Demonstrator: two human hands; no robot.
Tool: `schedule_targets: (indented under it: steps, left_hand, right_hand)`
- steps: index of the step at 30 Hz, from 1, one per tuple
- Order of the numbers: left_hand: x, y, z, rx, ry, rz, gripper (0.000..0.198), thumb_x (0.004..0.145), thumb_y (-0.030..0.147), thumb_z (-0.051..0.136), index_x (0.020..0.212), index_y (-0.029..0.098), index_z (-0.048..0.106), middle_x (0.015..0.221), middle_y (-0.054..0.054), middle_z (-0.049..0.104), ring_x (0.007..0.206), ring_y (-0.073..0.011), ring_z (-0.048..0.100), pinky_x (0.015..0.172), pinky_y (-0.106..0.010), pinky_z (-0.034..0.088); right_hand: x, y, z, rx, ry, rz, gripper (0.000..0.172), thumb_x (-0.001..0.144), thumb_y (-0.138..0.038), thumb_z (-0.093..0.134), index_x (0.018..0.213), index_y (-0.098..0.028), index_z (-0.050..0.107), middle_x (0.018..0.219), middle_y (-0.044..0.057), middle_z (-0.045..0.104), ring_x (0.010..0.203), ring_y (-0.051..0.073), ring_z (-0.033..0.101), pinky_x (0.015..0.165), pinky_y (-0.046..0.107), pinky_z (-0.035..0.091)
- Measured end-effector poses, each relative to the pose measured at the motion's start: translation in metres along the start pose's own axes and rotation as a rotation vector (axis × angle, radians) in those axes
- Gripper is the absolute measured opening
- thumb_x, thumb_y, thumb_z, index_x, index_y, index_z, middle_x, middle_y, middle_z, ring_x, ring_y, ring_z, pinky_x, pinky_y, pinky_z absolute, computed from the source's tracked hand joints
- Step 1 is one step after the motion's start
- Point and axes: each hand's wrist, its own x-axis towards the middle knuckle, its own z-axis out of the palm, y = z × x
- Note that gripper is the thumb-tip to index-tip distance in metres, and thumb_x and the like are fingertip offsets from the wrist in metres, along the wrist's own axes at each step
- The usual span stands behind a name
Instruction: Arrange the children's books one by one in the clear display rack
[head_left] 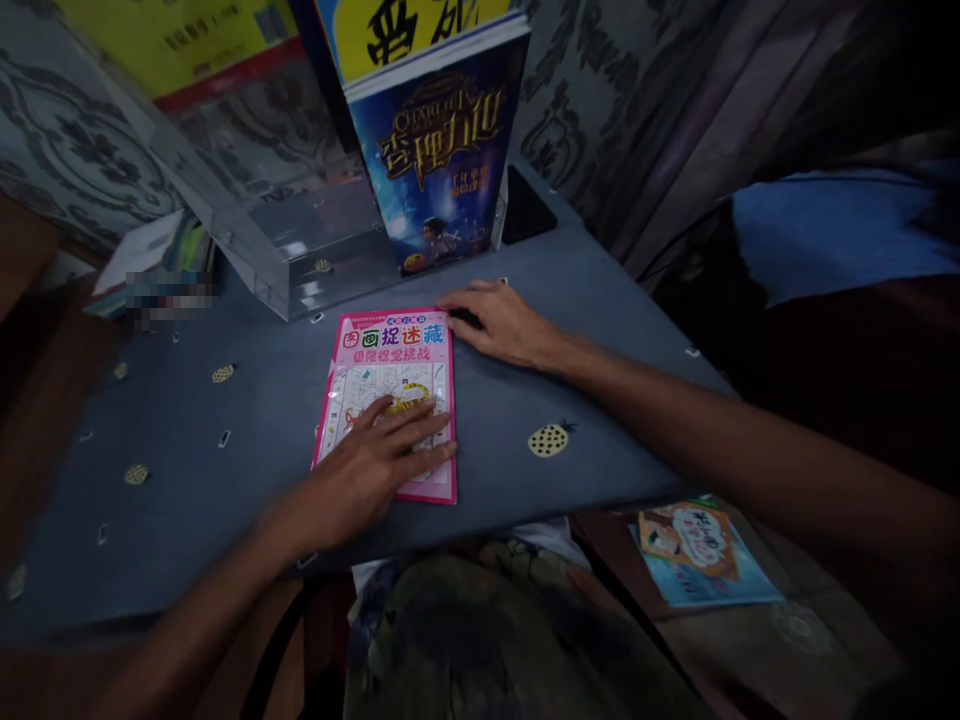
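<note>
Pink booklet (390, 400), multicolour title, white maze print. Blue-grey surface (225, 480) with yellow pineapple motifs. Dark blue book (439, 140), gold lettering. Light blue book (701, 555) on floor.

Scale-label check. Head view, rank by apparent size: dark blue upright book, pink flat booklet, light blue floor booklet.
1. dark blue upright book
2. pink flat booklet
3. light blue floor booklet
Top two close; unsure.

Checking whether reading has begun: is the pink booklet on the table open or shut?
Shut: the pink booklet lies flat, front cover up, left hand flat on it.
</note>
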Motion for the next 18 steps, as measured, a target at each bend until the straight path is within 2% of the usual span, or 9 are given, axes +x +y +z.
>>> schedule_targets:
  steps: [5, 8, 11, 14, 18]
  left_hand:
    - [-0.026, 0.024, 0.005, 0.05, -0.044, 0.007, 0.064, 0.09, 0.002, 0.046, 0.147, 0.031, 0.046, 0.16, -0.004, 0.042, 0.152, -0.0244, 0.029, 0.124, -0.057, 0.02]
    - [-0.033, 0.036, 0.008, 0.116, -0.026, -0.015, 0.063, 0.09, 0.003, 0.045, 0.148, 0.028, 0.044, 0.158, -0.006, 0.045, 0.152, -0.0252, 0.029, 0.124, -0.056, 0.022]
    - [-0.035, 0.048, 0.016, 0.184, 0.043, -0.058, 0.063, 0.088, 0.003, 0.049, 0.147, 0.024, 0.045, 0.15, -0.011, 0.051, 0.144, -0.0276, 0.039, 0.12, -0.053, 0.032]
    - [-0.036, 0.061, 0.027, 0.284, 0.133, -0.156, 0.06, 0.088, 0.005, 0.053, 0.144, 0.024, 0.05, 0.132, -0.012, 0.06, 0.125, -0.0275, 0.052, 0.11, -0.05, 0.042]
    - [-0.043, 0.073, 0.038, 0.361, 0.266, -0.237, 0.053, 0.089, 0.005, 0.048, 0.14, 0.019, 0.054, 0.12, -0.012, 0.064, 0.115, -0.0249, 0.057, 0.105, -0.046, 0.044]
  right_hand:
    - [-0.001, -0.001, 0.002, -0.003, 0.015, -0.007, 0.031, 0.095, -0.025, 0.051, 0.12, -0.017, 0.069, 0.106, 0.01, 0.074, 0.102, 0.027, 0.063, 0.091, 0.043, 0.049]
    - [-0.001, -0.001, 0.002, -0.004, 0.016, -0.009, 0.031, 0.096, -0.025, 0.05, 0.12, -0.017, 0.069, 0.107, 0.01, 0.074, 0.103, 0.027, 0.063, 0.092, 0.043, 0.047]
    - [-0.002, -0.004, 0.002, -0.024, 0.002, -0.011, 0.031, 0.095, -0.025, 0.05, 0.118, -0.015, 0.069, 0.109, 0.011, 0.074, 0.103, 0.029, 0.063, 0.092, 0.044, 0.046]
    - [-0.003, -0.012, 0.002, -0.083, -0.025, -0.019, 0.031, 0.095, -0.026, 0.049, 0.116, -0.014, 0.069, 0.112, 0.014, 0.074, 0.106, 0.032, 0.063, 0.092, 0.046, 0.045]
    - [-0.005, -0.023, 0.0, -0.18, -0.077, -0.024, 0.033, 0.096, -0.026, 0.046, 0.115, -0.012, 0.069, 0.119, 0.019, 0.072, 0.111, 0.033, 0.062, 0.094, 0.047, 0.043]
